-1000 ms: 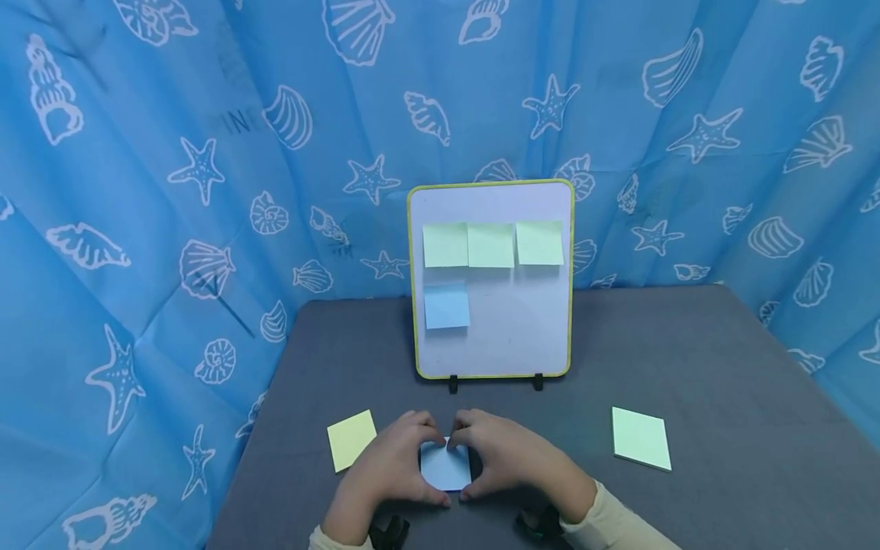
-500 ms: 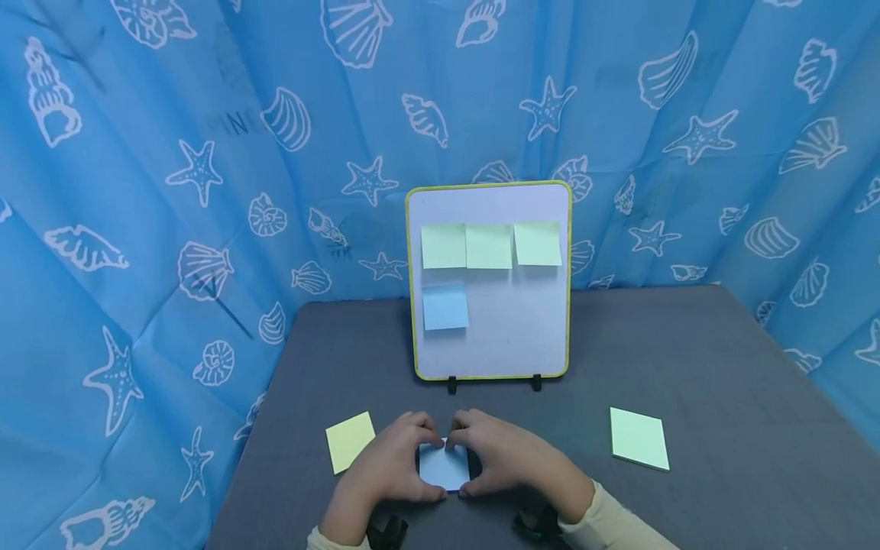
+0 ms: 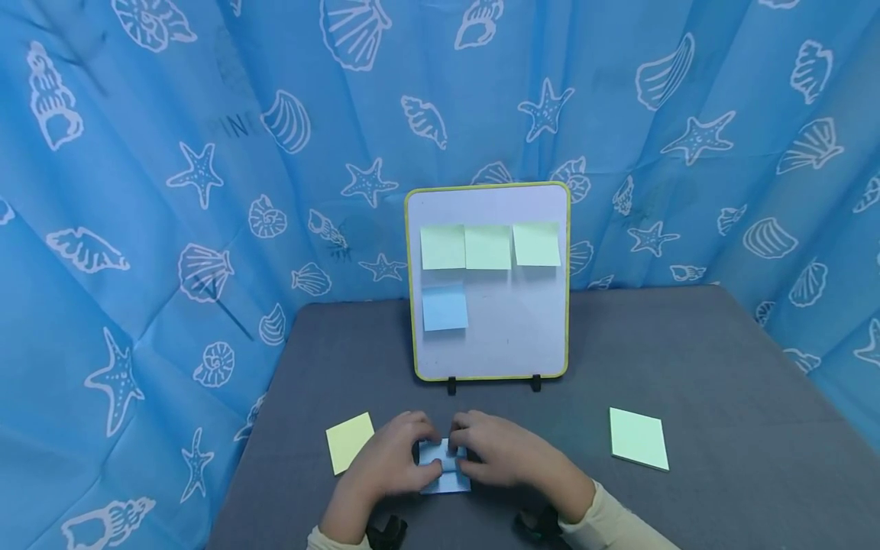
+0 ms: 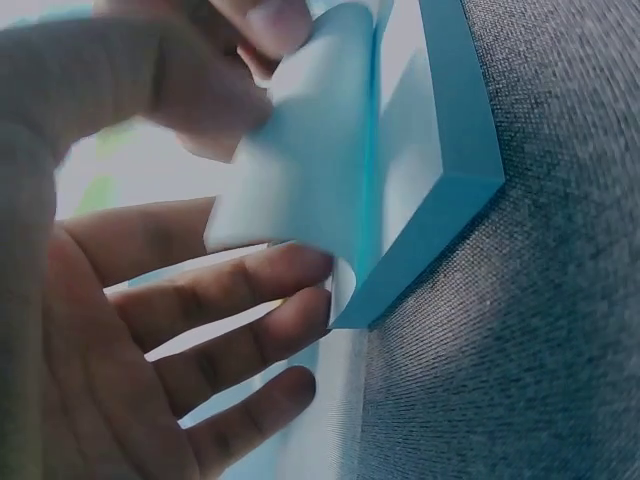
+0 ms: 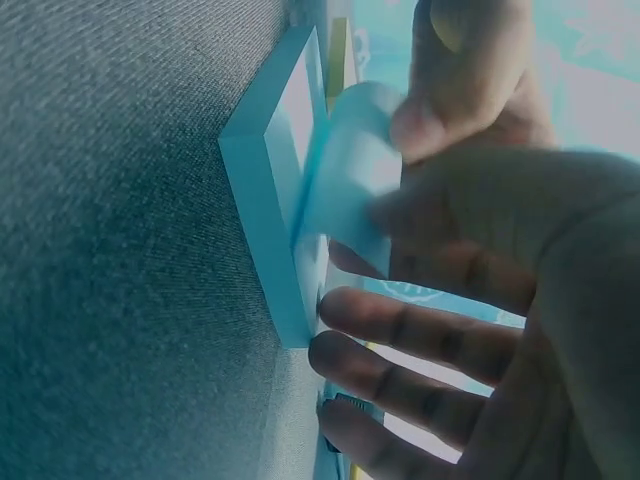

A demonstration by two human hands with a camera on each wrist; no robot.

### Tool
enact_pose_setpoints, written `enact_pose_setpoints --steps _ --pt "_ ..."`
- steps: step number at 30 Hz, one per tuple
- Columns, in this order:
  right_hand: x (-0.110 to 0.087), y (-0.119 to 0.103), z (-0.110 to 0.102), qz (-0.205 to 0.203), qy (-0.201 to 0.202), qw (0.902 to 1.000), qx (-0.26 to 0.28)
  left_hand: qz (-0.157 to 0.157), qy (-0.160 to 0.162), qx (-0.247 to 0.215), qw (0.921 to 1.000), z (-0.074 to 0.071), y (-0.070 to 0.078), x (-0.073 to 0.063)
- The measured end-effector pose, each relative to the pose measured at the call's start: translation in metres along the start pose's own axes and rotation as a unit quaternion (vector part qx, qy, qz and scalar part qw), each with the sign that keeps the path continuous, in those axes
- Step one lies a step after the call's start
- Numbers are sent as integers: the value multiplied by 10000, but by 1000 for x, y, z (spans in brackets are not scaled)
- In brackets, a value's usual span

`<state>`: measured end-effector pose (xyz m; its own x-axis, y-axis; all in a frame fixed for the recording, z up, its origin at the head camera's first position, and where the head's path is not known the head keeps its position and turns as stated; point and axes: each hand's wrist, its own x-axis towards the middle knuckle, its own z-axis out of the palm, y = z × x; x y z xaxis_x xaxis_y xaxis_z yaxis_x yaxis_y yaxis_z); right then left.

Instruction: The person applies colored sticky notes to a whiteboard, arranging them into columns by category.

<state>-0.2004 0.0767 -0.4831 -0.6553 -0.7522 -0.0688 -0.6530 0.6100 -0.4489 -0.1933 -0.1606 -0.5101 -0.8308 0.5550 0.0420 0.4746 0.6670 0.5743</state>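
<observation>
A blue sticky note pad (image 3: pixel 447 484) lies on the table between my two hands. Its top sheet (image 4: pixel 300 150) is bent up and curls away from the near edge, while the far part still lies on the pad. My left hand (image 3: pixel 393 458) pinches one side of this sheet with the thumb, its other fingers reaching to the pad's far edge. On the other side, my right hand (image 3: pixel 507 451) has its thumb on the curled sheet (image 5: pixel 350 165) too, with the remaining fingers spread along the far edge.
A whiteboard (image 3: pixel 516 328) with a yellow rim stands behind, bearing three green notes (image 3: pixel 488 247) and one blue note (image 3: pixel 444 307) below them. A yellow sticky note pad (image 3: pixel 349 441) lies left of my hands, a green pad (image 3: pixel 639 439) to the right. A patterned curtain (image 3: pixel 275 191) hangs behind.
Both thumbs have moved from the pad's near edge toward its far side, and the top sheet has lifted and curled up with them. The pad stays in place.
</observation>
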Motion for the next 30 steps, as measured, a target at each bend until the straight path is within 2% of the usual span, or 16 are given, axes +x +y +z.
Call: enact_pose_setpoints --steps 4,10,15,19,23,30 --pt "2 0 1 92 103 9999 -97 114 308 90 9994 2 -1 -1" --pt "2 0 0 411 161 9988 -204 205 530 36 9984 1 3 -1" --pt "2 2 1 639 293 9974 -156 312 838 100 9959 0 7 0" --pt "2 2 0 528 542 9971 -116 377 1039 156 9938 1 8 -1" --pt "2 0 1 333 791 9963 16 390 1108 164 9929 2 8 -2" --pt "8 -1 1 318 811 9961 123 487 1067 282 9927 -3 10 -1"
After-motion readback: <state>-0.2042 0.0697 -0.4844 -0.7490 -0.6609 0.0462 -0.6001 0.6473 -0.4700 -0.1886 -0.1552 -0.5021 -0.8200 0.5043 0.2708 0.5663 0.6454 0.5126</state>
